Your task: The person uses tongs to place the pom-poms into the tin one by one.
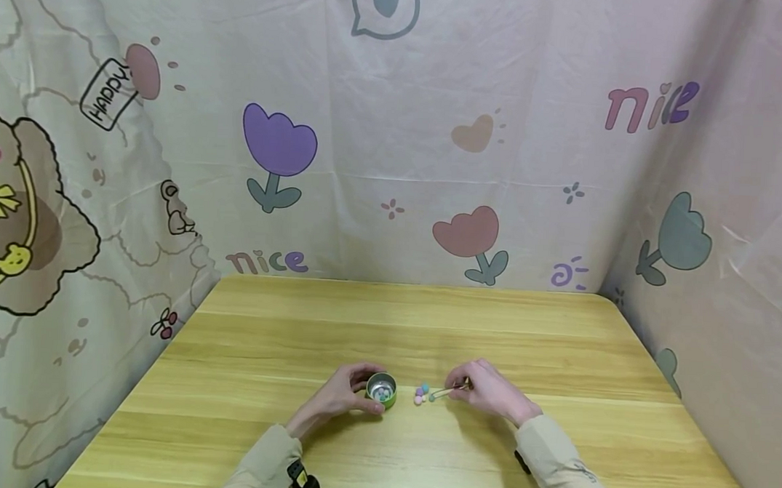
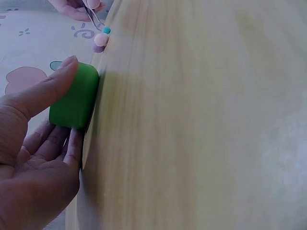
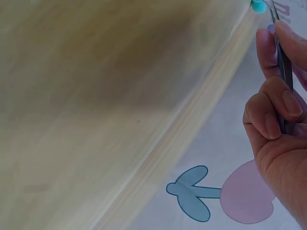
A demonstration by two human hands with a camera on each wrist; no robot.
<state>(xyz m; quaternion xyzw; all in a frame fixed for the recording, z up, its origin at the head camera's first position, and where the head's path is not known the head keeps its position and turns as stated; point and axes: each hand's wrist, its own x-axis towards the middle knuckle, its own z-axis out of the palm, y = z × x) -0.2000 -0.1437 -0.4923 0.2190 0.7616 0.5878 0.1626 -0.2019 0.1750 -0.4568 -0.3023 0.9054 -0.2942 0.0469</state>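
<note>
My left hand [image 1: 340, 396] holds a small round green tin [image 2: 73, 98], with the thumb on its near side and the fingers behind it. The tin stands upright on the table, its top uncovered, and several small pale balls [image 1: 381, 395] lie inside. Just right of the tin sits a little group of coloured balls, among them a pink ball [image 2: 101, 40], a purple one [image 1: 419, 392] and a teal one [image 1: 425, 387]. My right hand [image 1: 491, 391] pinches metal tweezers [image 3: 284, 67]. Their tips reach a teal ball [image 1: 432, 398] at the group's right side; whether they grip it, I cannot tell.
The light wooden table [image 1: 282, 327] runs back to a printed cloth backdrop [image 1: 383, 127], which also closes in both sides. Beige sleeves [image 1: 561, 455] cover both forearms, and a black strap device [image 1: 303, 480] sits at the left wrist.
</note>
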